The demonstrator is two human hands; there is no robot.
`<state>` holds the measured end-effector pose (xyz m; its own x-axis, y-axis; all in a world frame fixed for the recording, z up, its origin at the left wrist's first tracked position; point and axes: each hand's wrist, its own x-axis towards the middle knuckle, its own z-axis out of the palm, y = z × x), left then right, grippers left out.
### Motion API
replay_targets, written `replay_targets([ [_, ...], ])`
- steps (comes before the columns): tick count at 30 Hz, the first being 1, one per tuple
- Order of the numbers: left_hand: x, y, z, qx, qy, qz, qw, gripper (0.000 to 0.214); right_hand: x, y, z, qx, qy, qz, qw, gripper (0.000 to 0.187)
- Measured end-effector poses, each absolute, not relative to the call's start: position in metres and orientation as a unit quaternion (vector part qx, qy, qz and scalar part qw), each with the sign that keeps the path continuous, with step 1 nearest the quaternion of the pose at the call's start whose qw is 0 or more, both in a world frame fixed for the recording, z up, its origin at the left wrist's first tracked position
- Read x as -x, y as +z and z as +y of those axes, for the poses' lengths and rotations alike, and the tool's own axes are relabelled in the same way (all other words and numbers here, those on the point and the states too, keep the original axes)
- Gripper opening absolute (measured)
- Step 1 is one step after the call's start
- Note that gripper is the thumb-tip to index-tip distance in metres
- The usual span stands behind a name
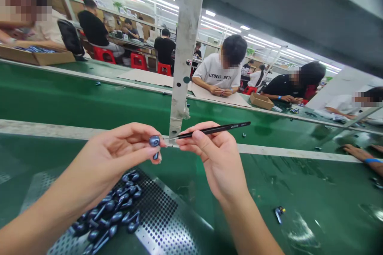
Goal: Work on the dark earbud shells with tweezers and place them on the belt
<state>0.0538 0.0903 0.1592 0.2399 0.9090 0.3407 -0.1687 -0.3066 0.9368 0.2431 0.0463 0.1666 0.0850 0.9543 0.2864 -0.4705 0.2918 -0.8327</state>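
My left hand (119, 151) pinches a glossy dark blue wireless earbud (154, 142) between thumb and fingers, with its stem pointing down. My right hand (212, 159) grips slim black tweezers (215, 130) marked "VETUS". Their silver tip points left and stops just short of the earbud, with a small gap between them. Below my left forearm, several matching earbuds (110, 211) lie heaped on a perforated metal tray (161, 207). My forearm hides part of the tray.
A green conveyor belt (299, 183) runs crosswise, with a metal upright (185, 55) rising just beyond my hands. A loose earbud part (279, 213) lies to the right. Seated co-workers work across the belt, and a co-worker's hand (357, 153) rests at the right.
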Motion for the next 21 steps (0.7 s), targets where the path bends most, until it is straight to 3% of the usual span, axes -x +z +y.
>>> replay_targets([
  [21,-0.052,0.155,0.083,-0.628,0.526,0.269,0.507,0.025,-0.227,0.159,0.04,0.227,0.554,-0.411,0.687,0.015],
])
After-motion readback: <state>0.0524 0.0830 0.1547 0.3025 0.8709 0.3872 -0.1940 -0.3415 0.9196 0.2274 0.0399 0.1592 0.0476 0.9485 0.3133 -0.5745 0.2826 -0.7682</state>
